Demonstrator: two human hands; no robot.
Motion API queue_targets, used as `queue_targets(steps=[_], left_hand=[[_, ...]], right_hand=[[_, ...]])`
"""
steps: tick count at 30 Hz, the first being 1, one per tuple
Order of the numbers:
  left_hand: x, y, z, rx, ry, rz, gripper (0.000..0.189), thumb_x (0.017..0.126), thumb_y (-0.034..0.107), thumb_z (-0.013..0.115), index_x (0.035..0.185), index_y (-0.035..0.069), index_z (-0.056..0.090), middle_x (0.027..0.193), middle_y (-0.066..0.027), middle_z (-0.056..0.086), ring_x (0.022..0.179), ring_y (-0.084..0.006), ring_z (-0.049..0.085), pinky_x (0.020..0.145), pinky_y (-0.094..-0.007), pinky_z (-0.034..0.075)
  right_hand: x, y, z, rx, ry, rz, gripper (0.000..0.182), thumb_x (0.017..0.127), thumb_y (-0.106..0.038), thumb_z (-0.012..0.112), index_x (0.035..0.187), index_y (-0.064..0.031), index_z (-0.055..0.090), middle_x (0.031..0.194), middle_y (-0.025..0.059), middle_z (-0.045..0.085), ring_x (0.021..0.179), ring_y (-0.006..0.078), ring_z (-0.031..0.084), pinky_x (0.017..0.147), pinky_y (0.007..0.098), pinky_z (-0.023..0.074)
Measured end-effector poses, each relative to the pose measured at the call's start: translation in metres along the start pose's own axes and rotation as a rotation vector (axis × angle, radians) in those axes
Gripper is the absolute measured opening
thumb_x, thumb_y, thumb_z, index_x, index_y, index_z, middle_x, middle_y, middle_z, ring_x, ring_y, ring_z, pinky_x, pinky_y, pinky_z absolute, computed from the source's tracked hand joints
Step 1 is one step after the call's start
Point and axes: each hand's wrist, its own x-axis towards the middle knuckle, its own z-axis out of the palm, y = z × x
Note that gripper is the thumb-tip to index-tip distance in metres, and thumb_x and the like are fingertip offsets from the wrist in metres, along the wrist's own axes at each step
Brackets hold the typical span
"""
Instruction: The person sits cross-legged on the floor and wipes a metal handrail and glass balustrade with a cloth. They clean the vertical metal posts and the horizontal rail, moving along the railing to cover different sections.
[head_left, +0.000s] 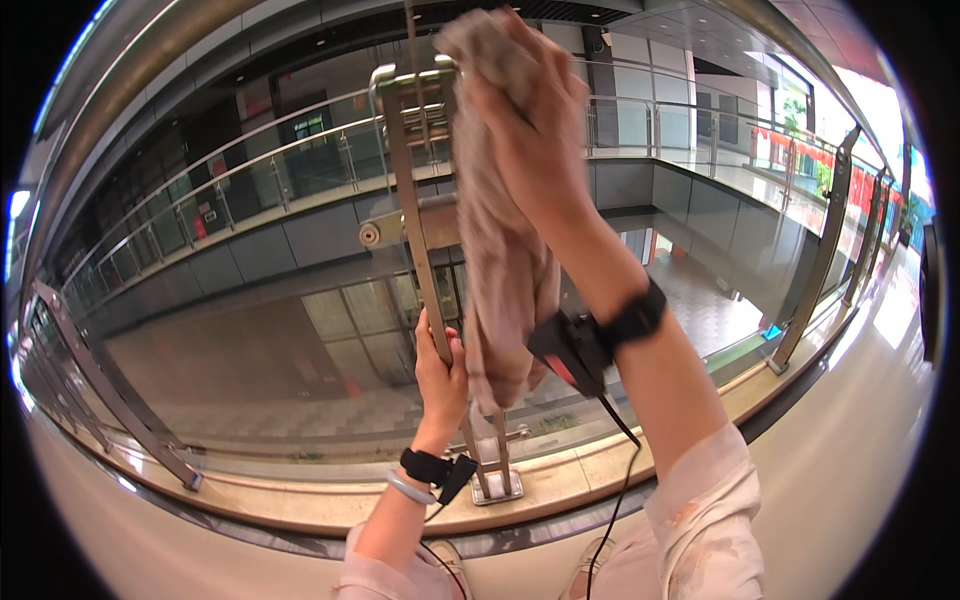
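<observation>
A metal balustrade post of flat twin bars rises before me from a base plate. My left hand grips one bar low on the post. Higher up, my right hand clutches a bunched greyish-pink cloth, blurred, beside the top of the post. The cloth's loose length hangs down and hides much of the second bar. A glass clamp fitting sticks out to the left of the post.
Glass panels stand on both sides, over a stone curb. Another post is at right, another at left. A thick handrail curves overhead. Beyond the glass, an open drop reaches a lower floor. A black cable hangs from my right wrist device.
</observation>
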Motion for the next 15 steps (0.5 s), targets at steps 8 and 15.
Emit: queue_targets(steps=[8,15], left_hand=[[-0.006,-0.019,0.014,-0.139,0.074,0.005,0.055,0.088,0.009,0.056,0.139,0.007,0.033,0.097,-0.0104,0.060,0.087,-0.0172,0.058,0.078,-0.0311,0.048],[-0.002,-0.012,0.012,0.020,0.112,0.089,0.049,0.089,0.006,0.049,0.136,0.008,0.035,0.091,-0.0114,0.060,0.077,-0.0213,0.059,0.071,-0.0322,0.048]], right_hand=[[-0.067,0.009,0.017,0.367,-0.009,0.426,0.033,0.087,-0.020,0.057,0.117,-0.0062,0.054,0.095,0.0086,0.061,0.089,0.0149,0.055,0.082,0.0272,0.0439],[-0.109,-0.005,-0.021,0.190,-0.228,0.643,0.029,0.083,-0.020,0.054,0.106,-0.0014,0.053,0.087,0.0215,0.061,0.084,0.0409,0.056,0.076,0.0474,0.0440]])
